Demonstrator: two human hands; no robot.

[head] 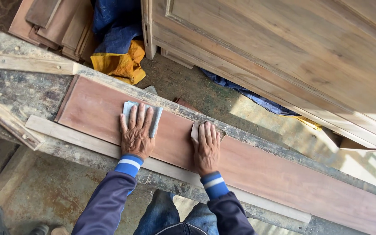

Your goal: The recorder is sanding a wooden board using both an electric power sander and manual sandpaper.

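1. Left hand [136, 132]: we press it flat, fingers spread, on a grey sanding sheet [142, 116].
2. Right hand [206, 146]: we lay it flat, fingers close together, on a tan sanding sheet [195, 129], mostly hidden under the palm.
3. Board [257, 169]: long, reddish, lying slantwise on the bench [9, 91]; both sheets rest on its face, well apart.
4. Strip [66, 130]: pale, touching the board's near edge.
5. Door [283, 56]: pale wood, leaning beyond the bench.
6. Cloth [120, 63]: yellow, under blue fabric [114, 21], beside stacked planks [53, 21].
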